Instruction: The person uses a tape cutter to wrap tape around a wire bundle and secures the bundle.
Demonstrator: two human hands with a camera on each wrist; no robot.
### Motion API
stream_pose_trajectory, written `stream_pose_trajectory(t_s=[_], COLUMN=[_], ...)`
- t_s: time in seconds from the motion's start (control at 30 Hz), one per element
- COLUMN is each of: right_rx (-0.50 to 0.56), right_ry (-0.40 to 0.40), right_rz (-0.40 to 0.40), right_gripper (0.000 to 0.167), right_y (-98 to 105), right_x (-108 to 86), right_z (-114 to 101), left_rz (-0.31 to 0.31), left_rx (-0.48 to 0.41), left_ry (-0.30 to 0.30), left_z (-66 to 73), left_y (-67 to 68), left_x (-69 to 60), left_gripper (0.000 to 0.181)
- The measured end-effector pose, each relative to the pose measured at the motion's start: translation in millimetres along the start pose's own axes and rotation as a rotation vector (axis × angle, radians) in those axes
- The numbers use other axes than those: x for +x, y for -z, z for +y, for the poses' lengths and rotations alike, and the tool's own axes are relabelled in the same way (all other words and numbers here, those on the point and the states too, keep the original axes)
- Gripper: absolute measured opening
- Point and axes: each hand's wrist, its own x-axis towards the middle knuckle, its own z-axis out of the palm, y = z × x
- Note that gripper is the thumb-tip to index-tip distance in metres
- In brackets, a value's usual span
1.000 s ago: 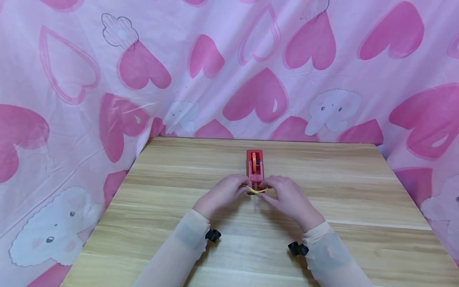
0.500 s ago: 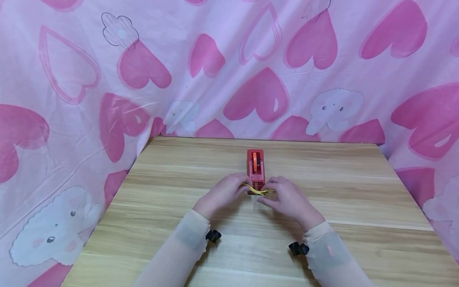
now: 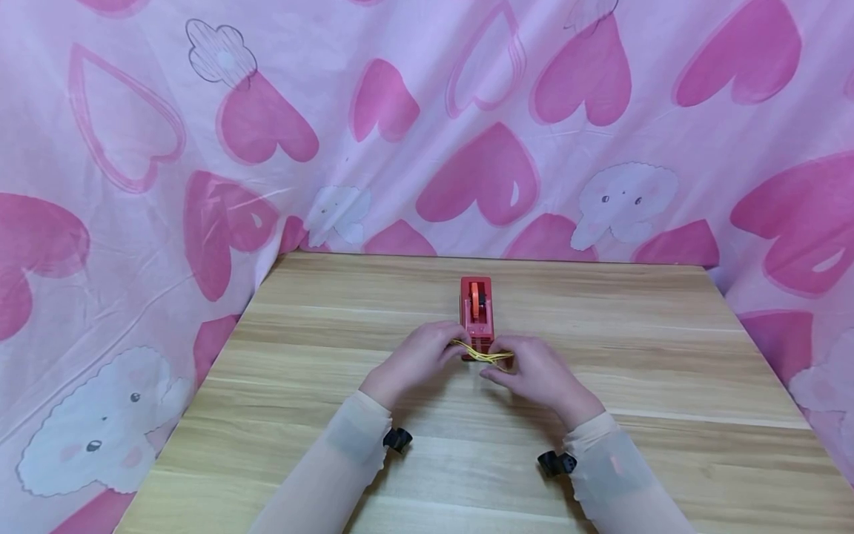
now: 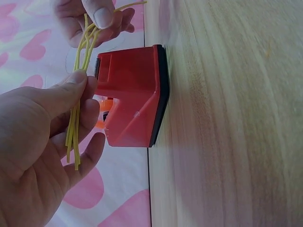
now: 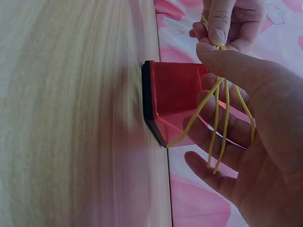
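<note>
yellow strands (image 3: 490,357), red dispenser (image 4: 131,87) behind

A red tape holder (image 4: 130,85) is made of smooth, hard-looking plastic, and a little light is bounced off it. Its black base (image 4: 162,97) looks duller. The orange wheel (image 3: 475,300) seems to be made of plastic too. The yellow strands (image 4: 75,113) are smooth and bendy, but what they are made of cannot be told. The surface (image 3: 467,475) is covered in smooth, streaky wood grain with a soft shine. Pink cloth (image 3: 333,111) is hung behind, all creased. The sleeves (image 3: 333,452) are made of thin, wrinkly cloth.
</note>
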Motion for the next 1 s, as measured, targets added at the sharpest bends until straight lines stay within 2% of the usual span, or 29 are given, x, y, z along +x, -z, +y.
stream_pose_trajectory(t_s=[0.53, 0.63, 0.77, 0.87, 1.0], right_rx=[0.212, 0.201, 0.156, 0.151, 0.161], right_ry=[-0.087, -0.058, -0.035, -0.076, -0.127], right_rz=[-0.064, -0.082, -0.092, -0.081, -0.041], right_gripper=[0.023, 0.026, 0.039, 0.036, 0.045], right_y=[-2.6, -2.0, -0.7, 0.2, -0.7], right_x=[0.7, 0.1, -0.4, 0.9, 3.8], right_z=[4.1, 4.3, 5.0, 3.8, 1.1], left_rz=[0.026, 0.033, 0.037, 0.043, 0.06], left_rx=[0.021, 0.029, 0.034, 0.039, 0.046], left_ry=[-0.008, -0.019, -0.02, -0.026, -0.049], left_z=[1.7, 1.4, 0.8, 0.5, 0.8], left_y=[0.3, 0.2, 0.1, -0.3, -0.8], left_x=[-1.8, -2.1, -1.8, -1.0, -0.9], left_gripper=[0.014, 0.013, 0.013, 0.013, 0.013])
